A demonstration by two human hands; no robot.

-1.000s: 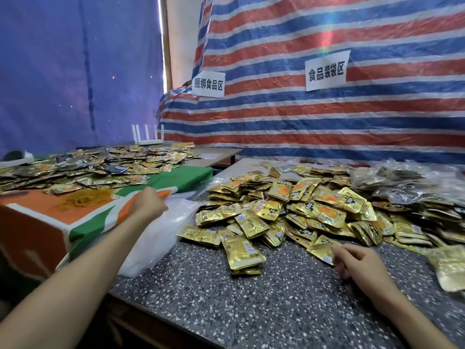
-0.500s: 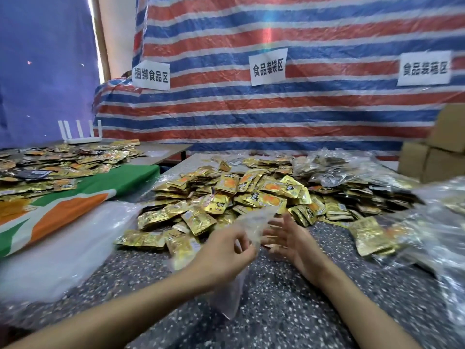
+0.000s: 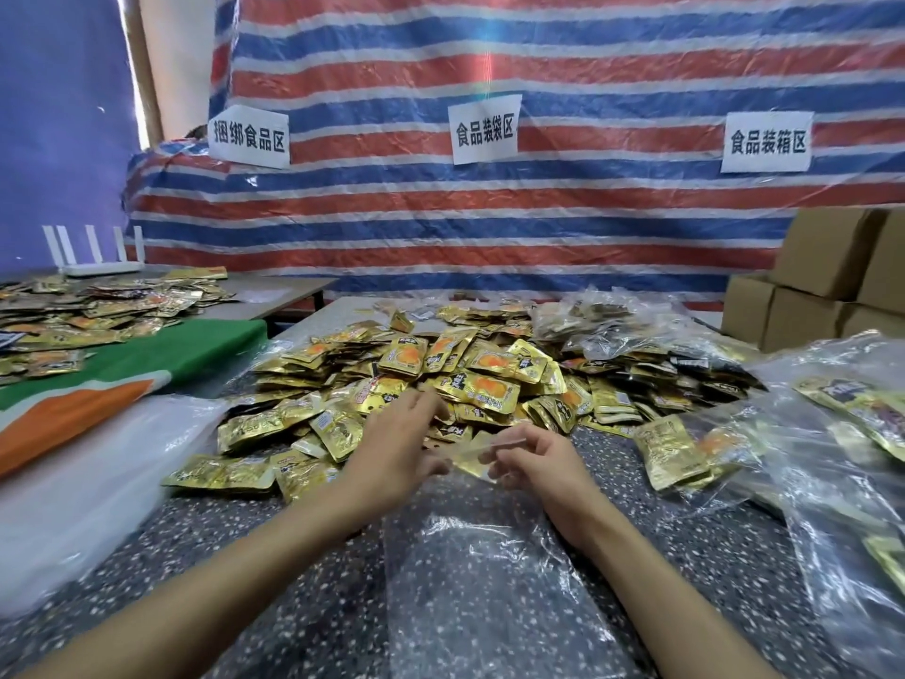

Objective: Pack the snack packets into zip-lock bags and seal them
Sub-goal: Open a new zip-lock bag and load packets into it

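A clear empty zip-lock bag lies flat on the speckled table in front of me, its mouth towards the pile. My right hand pinches the bag's top edge. My left hand is at the other side of the mouth, fingers stretched over the near edge of the pile, thumb by the bag's rim. A large heap of gold snack packets spreads across the table just beyond both hands.
Filled clear bags of packets lie at the right. A stack of empty clear bags sits at the left edge. A second table with a green and orange cloth holds more packets. Cardboard boxes stand at the back right.
My left hand fetched a clear bag from the stack on the left and brought it to the middle. The bag now lies flat on the table and both hands are at its mouth.
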